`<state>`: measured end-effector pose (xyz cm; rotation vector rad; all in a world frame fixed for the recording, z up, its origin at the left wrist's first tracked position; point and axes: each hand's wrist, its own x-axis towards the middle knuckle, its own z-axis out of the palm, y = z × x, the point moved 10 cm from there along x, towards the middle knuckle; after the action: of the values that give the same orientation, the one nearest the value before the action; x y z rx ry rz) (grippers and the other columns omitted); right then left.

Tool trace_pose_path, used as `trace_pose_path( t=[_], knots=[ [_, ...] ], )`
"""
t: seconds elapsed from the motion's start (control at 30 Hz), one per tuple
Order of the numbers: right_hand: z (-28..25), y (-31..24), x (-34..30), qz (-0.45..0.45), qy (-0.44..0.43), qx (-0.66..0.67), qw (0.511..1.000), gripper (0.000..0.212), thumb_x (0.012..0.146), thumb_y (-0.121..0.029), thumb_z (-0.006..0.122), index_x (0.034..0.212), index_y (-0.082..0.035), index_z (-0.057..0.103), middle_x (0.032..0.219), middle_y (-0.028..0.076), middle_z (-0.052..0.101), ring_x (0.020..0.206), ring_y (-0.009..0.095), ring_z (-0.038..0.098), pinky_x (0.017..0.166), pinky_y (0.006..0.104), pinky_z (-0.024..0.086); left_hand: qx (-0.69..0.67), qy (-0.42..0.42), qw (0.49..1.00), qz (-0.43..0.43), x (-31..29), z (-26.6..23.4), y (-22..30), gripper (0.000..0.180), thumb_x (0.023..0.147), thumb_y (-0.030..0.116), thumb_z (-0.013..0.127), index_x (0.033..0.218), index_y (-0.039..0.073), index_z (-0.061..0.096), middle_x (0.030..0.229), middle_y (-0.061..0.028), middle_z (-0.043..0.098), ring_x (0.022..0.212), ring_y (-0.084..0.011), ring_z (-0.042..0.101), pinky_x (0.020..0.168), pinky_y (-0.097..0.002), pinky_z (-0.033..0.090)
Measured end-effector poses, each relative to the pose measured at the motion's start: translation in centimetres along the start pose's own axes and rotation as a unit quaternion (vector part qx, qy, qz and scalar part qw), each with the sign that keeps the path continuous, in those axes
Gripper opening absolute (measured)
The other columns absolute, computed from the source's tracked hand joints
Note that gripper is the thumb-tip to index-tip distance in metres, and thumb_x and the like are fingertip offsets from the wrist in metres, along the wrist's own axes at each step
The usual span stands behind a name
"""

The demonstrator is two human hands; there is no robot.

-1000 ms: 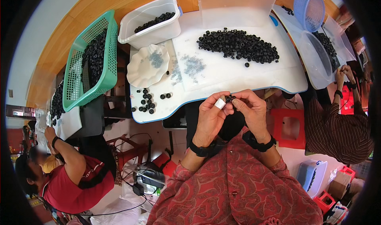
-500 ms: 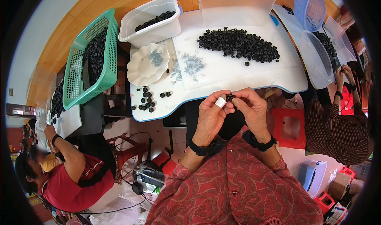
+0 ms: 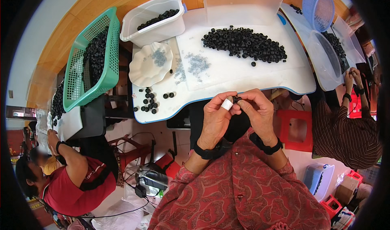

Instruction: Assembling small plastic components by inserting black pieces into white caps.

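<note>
**In front of the table's near edge: black part (image 3: 236,99) pinched between both hands**

Clock directions are read from the part; 12 o'clock is the far side of the table.

Grip: the left hand (image 3: 214,118) and right hand (image 3: 260,110) meet fingertip to fingertip, thumbs and forefingers closed on the part. Fingers cover most of it; whether a second piece is held cannot be told. A white band (image 3: 226,104) wraps a digit of the left hand.

Change from 0.5 s ago: minimal. Both hands keep the same position and pinch; the white band appears turned slightly. The table contents sit marginally displaced in the view, with no visible change among themselves.

Surroundings:
- 12 o'clock: a dense pile of black parts (image 3: 245,45) on the white tabletop (image 3: 248,77).
- 10 o'clock: small clear pieces (image 3: 199,65), scattered; beyond them, a scalloped white plate (image 3: 142,73) bearing more.
- Between 10 and 11: a white tub (image 3: 162,33) containing black parts.
- Between 9 and 10: a green basket (image 3: 109,77), likewise loaded.
- 9 o'clock: a loose group of black parts (image 3: 154,105) near the table edge.
- 4 o'clock: a red stool (image 3: 284,132).
- 8 o'clock: a co-worker in a red shirt (image 3: 81,193).
- Between 3 and 4: a co-worker in a striped shirt (image 3: 345,136).
</note>
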<state>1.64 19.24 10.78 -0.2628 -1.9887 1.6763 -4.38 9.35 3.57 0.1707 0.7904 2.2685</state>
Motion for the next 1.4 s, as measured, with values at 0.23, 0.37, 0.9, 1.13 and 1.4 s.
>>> trace_pose_path(
  t=[0.23,0.37,0.9,1.13,1.4],
  knots=[
    [0.0,0.1,-0.1,-0.005,0.000,-0.006,1.000,0.013,0.086,0.005,0.062,0.099,0.002,0.063,0.092,0.006,0.060,0.080,0.011,0.063,0.071,0.0228,0.052,0.014,0.009,1.000,0.011,-0.1,-0.5,0.2,0.021,0.094,0.003,0.055,0.113,-0.002,0.061,0.096,-0.0064,0.063,0.078,-0.0129,0.063,0.072,-0.0272,0.056],
    [0.0,-0.6,-0.1,-0.030,-0.001,-0.053,0.998,0.014,0.085,0.005,0.063,0.099,0.002,0.063,0.093,0.007,0.061,0.080,0.013,0.064,0.070,0.0240,0.052,0.017,0.005,1.000,0.019,-0.1,-0.6,0.2,0.021,0.095,0.004,0.056,0.113,-0.002,0.061,0.097,-0.0079,0.064,0.079,-0.0136,0.064,0.073,-0.0279,0.056],
    [0.8,-1.2,-0.1,-0.031,-0.012,-0.044,0.998,0.013,0.084,0.008,0.061,0.097,0.005,0.062,0.092,0.009,0.062,0.081,0.015,0.069,0.067,0.0233,0.056,0.041,0.022,0.999,0.028,-0.3,-1.3,0.6,0.021,0.093,0.004,0.057,0.113,-0.002,0.062,0.094,-0.0059,0.063,0.075,-0.0139,0.064,0.070,-0.0281,0.056],
    [1.2,-0.6,-0.3,0.001,-0.026,-0.023,0.999,0.013,0.085,0.010,0.058,0.097,0.005,0.062,0.092,0.008,0.062,0.081,0.016,0.069,0.070,0.0242,0.057,0.054,0.030,0.998,0.019,-0.5,-1.5,0.8,0.020,0.095,0.005,0.056,0.112,-0.003,0.063,0.091,-0.0046,0.062,0.074,-0.0139,0.064,0.070,-0.0277,0.055],
    [1.3,0.2,-0.3,0.044,-0.025,0.059,0.997,0.013,0.088,0.007,0.057,0.100,0.005,0.060,0.094,0.008,0.064,0.083,0.015,0.069,0.072,0.0249,0.057,0.082,0.015,0.996,0.027,-0.8,-0.9,1.8,0.024,0.095,0.007,0.055,0.117,-0.003,0.062,0.089,-0.0051,0.063,0.078,-0.0151,0.066,0.073,-0.0284,0.057]
  ],
)
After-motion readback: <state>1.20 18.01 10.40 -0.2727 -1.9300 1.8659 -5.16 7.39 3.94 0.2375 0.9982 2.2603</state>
